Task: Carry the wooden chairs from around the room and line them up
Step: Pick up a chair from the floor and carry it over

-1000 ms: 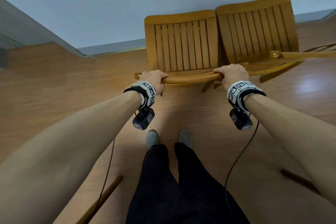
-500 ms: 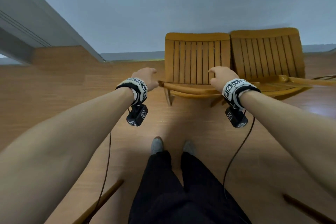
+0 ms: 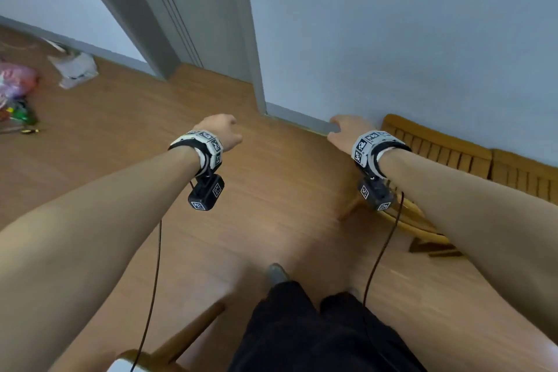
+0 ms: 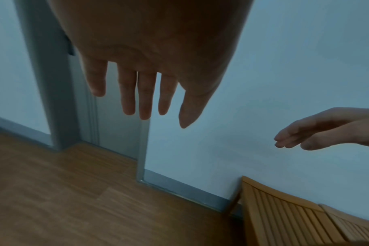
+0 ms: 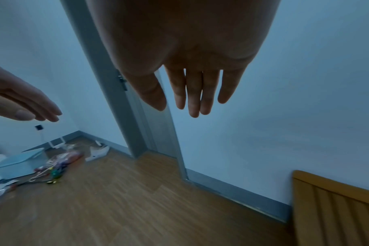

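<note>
Two slatted wooden chairs stand side by side against the pale wall at the right: the nearer chair (image 3: 434,145) (image 4: 274,209) (image 5: 335,206) and a second chair (image 3: 525,172) beyond it. My left hand (image 3: 225,130) (image 4: 141,99) hangs in the air over bare floor, fingers straight, holding nothing. My right hand (image 3: 344,130) (image 5: 192,98) is also free, fingers straight, just left of the nearer chair's back and not touching it. Part of a third wooden chair (image 3: 169,347) shows at the bottom edge beside my legs.
A grey door frame (image 3: 169,24) and door stand ahead on the left of the wall. Plastic bags and small clutter (image 3: 18,90) lie on the wood floor at far left, with a white bag (image 3: 75,69) near the baseboard. Wrist cables hang from both arms.
Both hands have let go of the nearer chair's seat rail and lifted clear. My view has swung left, so the chairs now sit at the right edge.
</note>
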The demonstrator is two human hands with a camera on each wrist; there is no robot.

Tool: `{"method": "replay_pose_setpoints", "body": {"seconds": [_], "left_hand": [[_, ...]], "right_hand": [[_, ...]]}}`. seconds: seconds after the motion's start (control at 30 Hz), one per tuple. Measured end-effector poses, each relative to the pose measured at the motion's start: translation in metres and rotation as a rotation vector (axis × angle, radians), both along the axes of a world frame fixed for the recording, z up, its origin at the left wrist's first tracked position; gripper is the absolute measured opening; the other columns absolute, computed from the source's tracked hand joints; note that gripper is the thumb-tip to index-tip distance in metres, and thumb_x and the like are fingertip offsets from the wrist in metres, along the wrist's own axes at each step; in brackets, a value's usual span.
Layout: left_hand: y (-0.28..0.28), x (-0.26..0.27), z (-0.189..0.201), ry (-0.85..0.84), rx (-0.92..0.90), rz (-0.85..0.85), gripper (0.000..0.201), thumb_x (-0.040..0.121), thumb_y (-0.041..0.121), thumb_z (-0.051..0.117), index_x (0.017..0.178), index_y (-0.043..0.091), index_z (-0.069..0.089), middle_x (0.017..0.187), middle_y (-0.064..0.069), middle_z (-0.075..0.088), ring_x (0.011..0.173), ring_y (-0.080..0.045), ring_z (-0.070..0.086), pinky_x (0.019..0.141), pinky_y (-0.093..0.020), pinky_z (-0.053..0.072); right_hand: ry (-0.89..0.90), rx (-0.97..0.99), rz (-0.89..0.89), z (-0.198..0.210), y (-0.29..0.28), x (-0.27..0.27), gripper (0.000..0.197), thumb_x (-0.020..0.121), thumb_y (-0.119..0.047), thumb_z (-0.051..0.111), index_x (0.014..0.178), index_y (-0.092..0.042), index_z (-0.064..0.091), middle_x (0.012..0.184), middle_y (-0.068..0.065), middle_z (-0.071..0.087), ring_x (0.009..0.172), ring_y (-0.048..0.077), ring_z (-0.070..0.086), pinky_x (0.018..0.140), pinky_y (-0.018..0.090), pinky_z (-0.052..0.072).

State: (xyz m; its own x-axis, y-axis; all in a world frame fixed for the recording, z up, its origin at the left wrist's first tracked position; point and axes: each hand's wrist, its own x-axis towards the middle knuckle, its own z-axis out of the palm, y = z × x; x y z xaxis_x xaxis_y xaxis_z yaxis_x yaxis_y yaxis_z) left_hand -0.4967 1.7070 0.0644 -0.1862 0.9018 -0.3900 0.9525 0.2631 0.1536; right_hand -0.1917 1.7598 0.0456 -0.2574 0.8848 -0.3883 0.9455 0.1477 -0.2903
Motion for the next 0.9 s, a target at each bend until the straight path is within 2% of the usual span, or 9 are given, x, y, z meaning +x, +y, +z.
{"method": "replay_pose_setpoints", "body": {"seconds": [0.23, 0.37, 0.47, 0.6, 0.73, 0.9], "left_hand": [[-0.049, -0.159, -0.003, 0.040, -0.080, 0.282, 0.057, 0.090, 0.044, 0.061, 0.144, 0.030, 0.046, 0.136, -0.007, 0.058, 0.115, -0.030, 0.059, 0.090, -0.039, 0.052], [-0.081, -0.240, -0.005, 0.028, -0.103, 0.494, 0.057, 0.088, 0.042, 0.059, 0.143, 0.033, 0.047, 0.131, -0.006, 0.060, 0.108, -0.029, 0.061, 0.083, -0.036, 0.053], [-0.107, -0.295, -0.014, 0.015, -0.112, 0.622, 0.057, 0.089, 0.041, 0.058, 0.144, 0.030, 0.046, 0.133, -0.007, 0.058, 0.113, -0.030, 0.059, 0.088, -0.038, 0.052], [-0.142, -0.362, -0.024, 0.011, -0.120, 0.789, 0.057, 0.091, 0.043, 0.059, 0.144, 0.027, 0.047, 0.134, -0.009, 0.057, 0.119, -0.031, 0.056, 0.095, -0.041, 0.049], [-0.186, -0.420, -0.024, -0.002, -0.127, 0.991, 0.055, 0.090, 0.042, 0.059, 0.142, 0.027, 0.048, 0.132, -0.009, 0.059, 0.115, -0.031, 0.058, 0.092, -0.041, 0.050], [-0.255, -0.469, -0.020, -0.037, -0.107, 1.218, 0.055, 0.090, 0.040, 0.059, 0.142, 0.026, 0.048, 0.134, -0.006, 0.059, 0.112, -0.029, 0.060, 0.089, -0.041, 0.053]], "right_hand": [[0.017, -0.042, 0.244, 0.001, 0.026, -0.176, 0.053, 0.092, -0.035, 0.050, 0.144, -0.024, 0.050, 0.141, 0.005, 0.057, 0.119, 0.025, 0.059, 0.092, 0.031, 0.047], [0.034, -0.026, 0.399, -0.007, 0.042, -0.279, 0.054, 0.093, -0.031, 0.052, 0.145, -0.021, 0.048, 0.143, 0.004, 0.056, 0.124, 0.024, 0.058, 0.101, 0.038, 0.049], [0.031, -0.017, 0.519, -0.017, 0.049, -0.362, 0.052, 0.093, -0.030, 0.054, 0.145, -0.023, 0.048, 0.140, -0.001, 0.057, 0.119, 0.024, 0.062, 0.094, 0.034, 0.050], [0.053, -0.045, 0.686, -0.040, 0.049, -0.480, 0.052, 0.090, -0.027, 0.057, 0.142, -0.024, 0.052, 0.138, 0.002, 0.060, 0.115, 0.026, 0.063, 0.092, 0.037, 0.052], [0.049, -0.066, 0.890, -0.054, 0.031, -0.594, 0.052, 0.091, -0.024, 0.057, 0.142, -0.022, 0.052, 0.140, 0.004, 0.059, 0.120, 0.027, 0.060, 0.094, 0.036, 0.050], [0.022, -0.072, 1.144, -0.052, -0.023, -0.711, 0.050, 0.093, -0.022, 0.056, 0.143, -0.020, 0.052, 0.140, 0.004, 0.058, 0.124, 0.028, 0.057, 0.096, 0.036, 0.046]]}}
